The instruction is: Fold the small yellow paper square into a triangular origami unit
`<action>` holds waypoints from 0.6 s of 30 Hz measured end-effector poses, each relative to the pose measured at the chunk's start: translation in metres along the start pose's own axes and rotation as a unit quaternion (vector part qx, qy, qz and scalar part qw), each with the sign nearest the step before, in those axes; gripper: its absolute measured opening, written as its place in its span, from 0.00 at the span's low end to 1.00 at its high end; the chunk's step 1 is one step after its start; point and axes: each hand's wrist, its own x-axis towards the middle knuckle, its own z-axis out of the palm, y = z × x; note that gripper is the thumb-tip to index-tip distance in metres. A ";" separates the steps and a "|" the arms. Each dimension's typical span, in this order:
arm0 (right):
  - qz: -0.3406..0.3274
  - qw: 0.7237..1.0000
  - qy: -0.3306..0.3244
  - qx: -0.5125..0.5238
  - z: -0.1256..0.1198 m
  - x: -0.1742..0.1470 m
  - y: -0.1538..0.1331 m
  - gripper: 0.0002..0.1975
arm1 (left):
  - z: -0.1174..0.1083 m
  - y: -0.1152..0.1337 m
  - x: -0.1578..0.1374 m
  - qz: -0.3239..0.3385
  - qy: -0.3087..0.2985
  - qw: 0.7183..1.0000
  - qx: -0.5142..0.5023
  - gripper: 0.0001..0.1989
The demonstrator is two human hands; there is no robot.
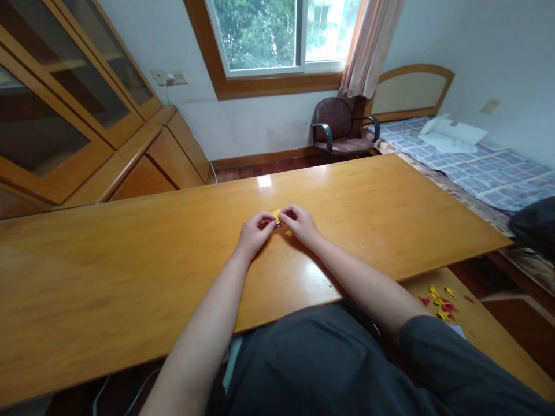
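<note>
A small piece of yellow folded paper [276,215] is pinched between my two hands, just above the middle of the wooden table [130,260]. My left hand [255,231] grips its left side with thumb and fingertips. On the other side, my right hand [300,222] is closed on it in the same way. The fingertips nearly meet and cover much of the paper, so its exact shape is hard to make out. A dark reddish spot shows just under the fingertips; I cannot tell whether it is paper or a reflection.
Several small yellow and red folded paper pieces [442,303] lie on a lower wooden surface [498,341] at the right. A brown armchair [338,124] stands beyond the table. To the right is a bed [468,167] with white sheets on it. A glass-fronted cabinet [78,115] stands left.
</note>
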 end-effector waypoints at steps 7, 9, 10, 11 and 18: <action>-0.006 1.000 0.007 -0.015 0.000 0.000 0.002 0.08 | -0.002 -0.001 0.001 -0.005 -0.001 1.000 -0.031 0.09; -0.009 1.000 0.009 -0.020 0.000 0.001 0.003 0.08 | -0.002 -0.001 0.001 -0.009 -0.005 0.999 -0.042 0.10; -0.012 1.000 0.010 -0.023 0.000 0.001 0.003 0.09 | -0.002 -0.001 0.001 -0.011 -0.007 0.999 -0.048 0.10; -0.014 1.000 0.011 -0.025 0.000 0.001 0.003 0.09 | -0.002 -0.001 0.001 -0.013 -0.007 0.998 -0.055 0.10; -0.010 1.000 0.001 -0.006 0.001 0.002 0.004 0.08 | 0.000 -0.007 0.003 -0.015 0.018 0.995 -0.092 0.13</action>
